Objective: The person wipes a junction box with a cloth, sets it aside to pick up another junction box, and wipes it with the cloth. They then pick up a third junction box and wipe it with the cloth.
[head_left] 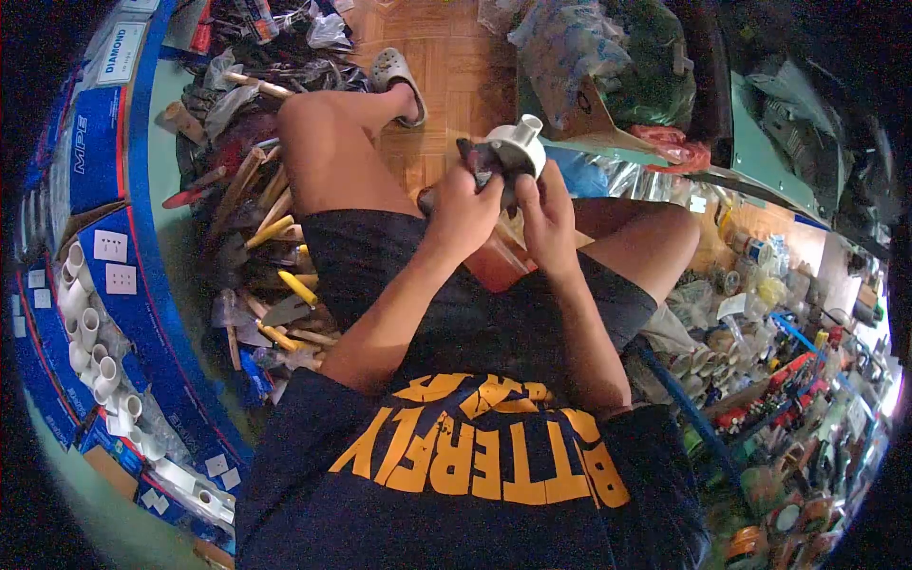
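Above my lap, both hands come together on a dark grey piece with a white round plastic part [518, 147] at its far end. A short open tube sticks up from that white part. My left hand [463, 209] is closed, thumb and fingers pinching the dark piece [480, 157], which shows a reddish patch; I cannot tell its kind. From the other side, my right hand [548, 214] grips just under the white part, thumb pressed along it. A reddish-brown flat-sided object [496, 264] sits between my thighs, below the hands.
Blue cartons [104, 171] on the left hold white pipe fittings [90, 328]. Wooden and yellow handles [274, 231] lie in a heap beside my leg. Filled plastic bags [579, 47] stand ahead on the right. Crowded small hardware [760, 380] fills the right side.
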Demonstrator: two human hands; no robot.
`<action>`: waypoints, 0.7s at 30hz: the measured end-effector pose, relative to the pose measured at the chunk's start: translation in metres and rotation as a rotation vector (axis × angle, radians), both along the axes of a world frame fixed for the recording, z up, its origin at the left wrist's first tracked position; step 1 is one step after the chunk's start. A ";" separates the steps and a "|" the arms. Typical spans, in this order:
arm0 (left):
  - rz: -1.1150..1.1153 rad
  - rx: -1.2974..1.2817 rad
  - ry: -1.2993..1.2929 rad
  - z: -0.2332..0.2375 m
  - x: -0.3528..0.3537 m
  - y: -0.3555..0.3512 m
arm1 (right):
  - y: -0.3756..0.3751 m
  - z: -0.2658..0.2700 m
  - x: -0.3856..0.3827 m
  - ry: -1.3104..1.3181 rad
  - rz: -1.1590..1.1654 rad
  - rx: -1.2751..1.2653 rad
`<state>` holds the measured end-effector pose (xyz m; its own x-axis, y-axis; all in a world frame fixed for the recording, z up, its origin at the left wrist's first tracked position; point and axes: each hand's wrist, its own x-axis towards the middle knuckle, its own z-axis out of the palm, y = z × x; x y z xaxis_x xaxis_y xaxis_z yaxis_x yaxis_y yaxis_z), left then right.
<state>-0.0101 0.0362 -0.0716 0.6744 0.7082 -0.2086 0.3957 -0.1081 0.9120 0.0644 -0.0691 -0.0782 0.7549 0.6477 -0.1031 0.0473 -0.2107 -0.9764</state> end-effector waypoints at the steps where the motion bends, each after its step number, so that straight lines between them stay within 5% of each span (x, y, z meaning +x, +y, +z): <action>1: 0.005 0.000 -0.002 -0.003 0.001 0.003 | 0.001 0.006 0.002 0.073 0.030 -0.030; 2: -0.047 0.139 0.073 -0.007 0.001 0.008 | 0.003 0.011 0.003 0.148 0.059 -0.060; 4: -0.093 0.277 0.155 -0.011 -0.004 0.014 | -0.003 -0.006 0.012 -0.176 0.015 -0.119; 6: -0.322 0.698 0.101 -0.002 -0.010 0.017 | 0.001 0.025 0.021 -0.234 -0.026 -0.244; 8: -0.347 0.677 0.130 0.002 -0.010 0.013 | -0.005 0.016 0.034 -0.312 0.056 -0.364; 12: -0.277 0.660 0.015 0.000 -0.006 0.016 | -0.017 0.002 0.038 -0.283 0.179 -0.220; 17: -0.336 0.729 -0.079 0.012 -0.003 0.016 | -0.018 0.024 0.038 -0.040 0.334 -0.247; 19: -0.003 0.526 -0.150 0.014 0.002 0.007 | -0.015 0.031 0.035 0.008 0.248 -0.197; 21: 0.043 0.445 -0.117 0.010 0.005 0.004 | -0.012 0.030 0.030 0.052 0.162 -0.147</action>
